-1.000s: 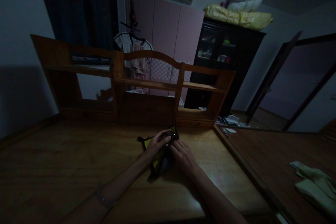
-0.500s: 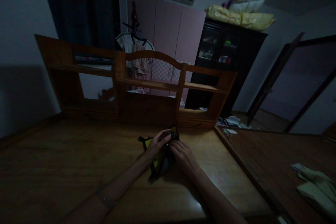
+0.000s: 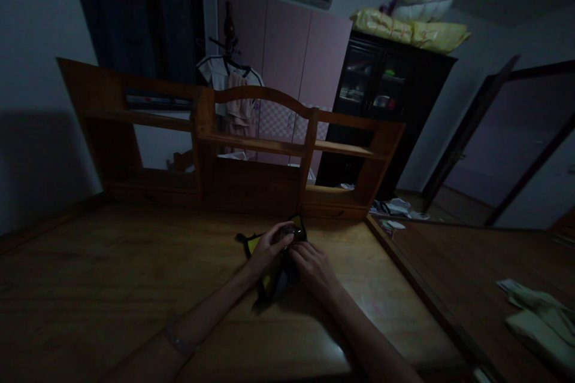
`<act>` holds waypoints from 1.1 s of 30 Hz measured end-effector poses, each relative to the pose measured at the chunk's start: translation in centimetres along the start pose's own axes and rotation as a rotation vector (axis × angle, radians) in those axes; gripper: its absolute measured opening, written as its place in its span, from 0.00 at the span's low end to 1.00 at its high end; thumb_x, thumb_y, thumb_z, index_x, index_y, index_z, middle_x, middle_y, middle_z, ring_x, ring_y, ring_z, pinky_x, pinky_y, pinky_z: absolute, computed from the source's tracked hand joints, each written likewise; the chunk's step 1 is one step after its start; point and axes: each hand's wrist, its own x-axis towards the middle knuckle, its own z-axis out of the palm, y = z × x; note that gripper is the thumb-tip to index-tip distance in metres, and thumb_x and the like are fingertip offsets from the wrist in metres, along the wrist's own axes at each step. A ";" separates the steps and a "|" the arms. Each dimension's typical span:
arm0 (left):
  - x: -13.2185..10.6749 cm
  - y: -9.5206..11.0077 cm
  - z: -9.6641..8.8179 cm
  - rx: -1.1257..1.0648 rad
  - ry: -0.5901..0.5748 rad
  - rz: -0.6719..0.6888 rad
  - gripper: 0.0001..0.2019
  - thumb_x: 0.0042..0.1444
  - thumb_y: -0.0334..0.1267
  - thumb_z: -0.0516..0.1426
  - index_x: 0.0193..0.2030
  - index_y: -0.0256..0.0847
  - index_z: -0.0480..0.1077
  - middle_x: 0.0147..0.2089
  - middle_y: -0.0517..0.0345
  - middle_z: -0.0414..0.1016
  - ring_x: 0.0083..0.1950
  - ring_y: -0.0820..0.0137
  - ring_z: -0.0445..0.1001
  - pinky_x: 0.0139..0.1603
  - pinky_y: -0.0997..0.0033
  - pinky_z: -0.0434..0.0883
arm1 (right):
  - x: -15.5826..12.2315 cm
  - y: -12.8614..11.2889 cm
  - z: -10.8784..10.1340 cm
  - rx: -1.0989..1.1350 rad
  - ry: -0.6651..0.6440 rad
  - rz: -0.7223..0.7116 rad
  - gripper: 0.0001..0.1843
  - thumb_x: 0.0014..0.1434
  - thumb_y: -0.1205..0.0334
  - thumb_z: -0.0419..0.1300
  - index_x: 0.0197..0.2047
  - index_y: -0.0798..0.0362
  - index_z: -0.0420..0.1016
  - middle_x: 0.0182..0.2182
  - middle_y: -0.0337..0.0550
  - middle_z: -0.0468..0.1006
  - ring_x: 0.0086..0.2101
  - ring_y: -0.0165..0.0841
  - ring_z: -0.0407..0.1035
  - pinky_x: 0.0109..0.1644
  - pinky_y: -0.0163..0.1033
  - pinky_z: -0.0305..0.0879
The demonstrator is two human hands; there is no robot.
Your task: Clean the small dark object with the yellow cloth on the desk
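A small, dark, shiny object [image 3: 297, 231] is in my left hand [image 3: 269, 249], whose fingers and thumb close round it; the dim light hides its kind. My right hand [image 3: 314, 264] presses up against it from the right, its fingers curled and held together. Whatever those right fingertips hold is hidden beneath them. Under both hands lies a yellow piece with black edging and black straps or ties [image 3: 254, 244], perhaps fabric, spread on the wooden surface [image 3: 171, 257]. Much of it is covered by my hands.
A wooden shelf unit [image 3: 256, 143] runs along the far edge of the surface. A raised wooden edge [image 3: 417, 278] borders the right side. Beyond it, pale crumpled cloth [image 3: 539, 323] lies at the lower right. A pink wardrobe [image 3: 287, 48] and a dark cabinet [image 3: 381, 90] stand behind.
My left thumb and the dark object have shifted very slightly. Both hands stay in the same place over the yellow and black piece.
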 end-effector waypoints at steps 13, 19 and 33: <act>0.0 -0.1 -0.2 0.055 -0.045 0.038 0.22 0.54 0.47 0.60 0.54 0.43 0.70 0.52 0.53 0.75 0.54 0.59 0.71 0.58 0.63 0.64 | -0.1 -0.2 -0.2 -0.005 0.000 0.002 0.14 0.63 0.69 0.56 0.52 0.54 0.69 0.44 0.49 0.77 0.47 0.38 0.68 0.52 0.44 0.67; 0.1 -0.1 -0.2 0.000 -0.060 0.022 0.21 0.54 0.46 0.60 0.55 0.43 0.70 0.53 0.52 0.74 0.54 0.59 0.71 0.59 0.62 0.64 | -0.2 0.0 0.0 0.015 0.009 -0.003 0.16 0.63 0.70 0.55 0.54 0.55 0.68 0.48 0.50 0.76 0.50 0.39 0.68 0.54 0.45 0.67; 0.1 -0.7 0.1 -0.528 -0.062 -0.193 0.18 0.52 0.38 0.60 0.51 0.43 0.68 0.48 0.55 0.75 0.45 0.68 0.74 0.42 0.74 0.69 | -0.2 0.2 0.0 0.074 0.000 -0.025 0.14 0.62 0.70 0.56 0.52 0.56 0.69 0.49 0.49 0.75 0.52 0.39 0.66 0.60 0.47 0.61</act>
